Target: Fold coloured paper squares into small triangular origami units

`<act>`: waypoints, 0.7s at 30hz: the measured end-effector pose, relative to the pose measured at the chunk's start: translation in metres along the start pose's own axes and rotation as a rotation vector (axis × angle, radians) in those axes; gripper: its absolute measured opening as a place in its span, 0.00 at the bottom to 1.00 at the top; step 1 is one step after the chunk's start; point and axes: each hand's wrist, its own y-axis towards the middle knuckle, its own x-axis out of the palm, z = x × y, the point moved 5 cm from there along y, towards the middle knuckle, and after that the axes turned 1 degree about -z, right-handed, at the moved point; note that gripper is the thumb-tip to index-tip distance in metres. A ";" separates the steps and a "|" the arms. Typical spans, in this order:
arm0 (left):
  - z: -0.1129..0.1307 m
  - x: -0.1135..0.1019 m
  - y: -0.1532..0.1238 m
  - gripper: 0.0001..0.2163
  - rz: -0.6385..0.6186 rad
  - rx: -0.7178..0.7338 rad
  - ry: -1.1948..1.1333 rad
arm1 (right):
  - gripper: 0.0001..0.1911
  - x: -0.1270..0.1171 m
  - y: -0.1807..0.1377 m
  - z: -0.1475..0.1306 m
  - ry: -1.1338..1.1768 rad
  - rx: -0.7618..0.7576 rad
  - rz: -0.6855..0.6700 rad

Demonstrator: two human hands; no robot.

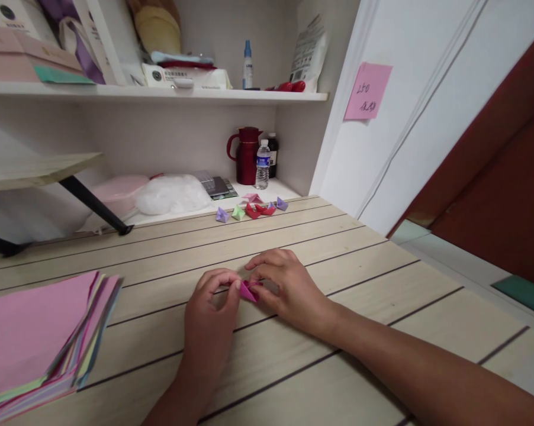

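Note:
Between my two hands, just over the wooden tabletop [320,378], is a small folded magenta paper piece [248,291]. My left hand [214,307] pinches its left end between thumb and forefinger. From the other side, my right hand [285,284] grips the right end with thumb and fingertips, which cover part of the folds. Farther back stands a row of small folded paper boats, among them a purple boat [222,215], a green boat [238,213] and a red boat [251,211].
A stack of coloured paper sheets [36,325] lies at the left. Behind the table are a dark red jug [246,157], a water bottle [262,165] and a white plastic bag [173,194]. A small stand's black leg [93,204] rests at the back left.

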 end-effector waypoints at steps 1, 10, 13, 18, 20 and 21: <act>-0.001 -0.001 0.000 0.05 0.002 -0.013 -0.001 | 0.03 0.000 0.000 0.000 -0.005 -0.008 0.003; -0.018 -0.002 0.002 0.08 -0.034 -0.129 -0.066 | 0.03 -0.001 0.001 -0.001 -0.064 -0.041 -0.015; -0.014 0.001 0.003 0.06 -0.090 -0.014 0.002 | 0.05 -0.002 0.003 -0.004 -0.137 -0.105 -0.019; -0.005 0.007 -0.002 0.07 -0.097 0.189 0.071 | 0.05 -0.004 0.003 -0.009 -0.195 -0.192 0.006; -0.004 0.010 -0.004 0.09 -0.108 0.243 0.117 | 0.06 -0.004 0.002 -0.010 -0.211 -0.206 0.009; -0.003 0.011 -0.005 0.09 -0.111 0.256 0.144 | 0.06 -0.004 0.001 -0.011 -0.215 -0.210 0.011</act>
